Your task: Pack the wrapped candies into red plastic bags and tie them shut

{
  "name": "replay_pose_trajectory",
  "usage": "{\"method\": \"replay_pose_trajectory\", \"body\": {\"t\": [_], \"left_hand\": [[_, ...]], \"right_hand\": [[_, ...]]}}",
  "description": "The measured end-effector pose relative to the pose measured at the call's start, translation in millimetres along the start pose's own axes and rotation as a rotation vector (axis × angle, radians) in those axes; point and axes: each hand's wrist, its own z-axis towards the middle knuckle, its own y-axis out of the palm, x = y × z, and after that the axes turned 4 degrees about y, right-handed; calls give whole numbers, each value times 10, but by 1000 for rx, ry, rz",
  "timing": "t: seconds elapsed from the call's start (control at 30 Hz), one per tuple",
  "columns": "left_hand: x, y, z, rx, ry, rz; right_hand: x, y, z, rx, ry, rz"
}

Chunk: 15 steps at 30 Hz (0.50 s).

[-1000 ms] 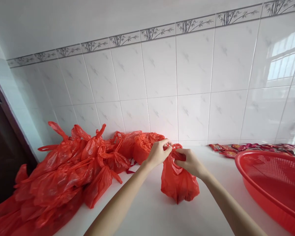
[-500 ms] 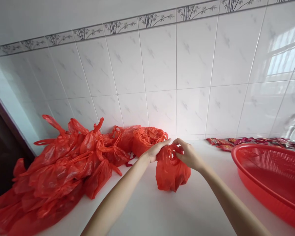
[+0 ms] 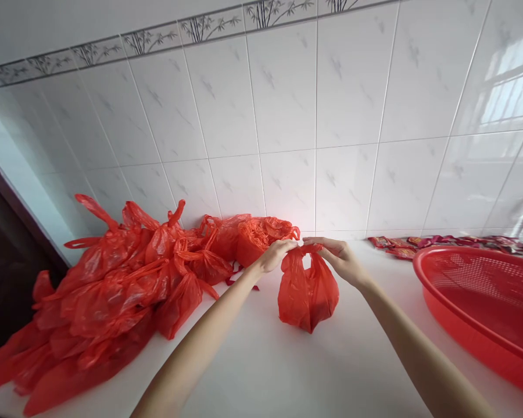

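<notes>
A red plastic bag (image 3: 308,293) with something bulky inside rests on the white counter (image 3: 261,354), in front of me. Its two handles are drawn up and meet at the top, with a small gap showing between them. My left hand (image 3: 276,255) pinches the handles from the left. From the right, my right hand (image 3: 337,255) grips the same handles between thumb and fingers. What fills the bag is hidden by the plastic.
A heap of knotted red plastic bags (image 3: 108,296) covers the left side. Behind my left hand sits a bundle of red bags (image 3: 261,235). On the right stands a red basket (image 3: 475,307), with small red packets (image 3: 401,247) along the tiled wall (image 3: 287,104).
My hands have pulled the handles up and straightened them, so the bag now stands taller. The view has shifted slightly, and dark red scraps by the heap show more.
</notes>
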Motion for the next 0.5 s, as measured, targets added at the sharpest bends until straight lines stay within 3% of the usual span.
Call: {"method": "replay_pose_trajectory", "body": {"t": [0.17, 0.37, 0.5], "left_hand": [[-126, -160, -45, 28, 51, 215], [-327, -268, -135, 21, 69, 360], [-427, -266, -139, 72, 59, 405]], "right_hand": [[-13, -158, -25, -133, 100, 138], [-118, -371, -77, -429, 156, 107], [-124, -383, -75, -475, 172, 70]]}}
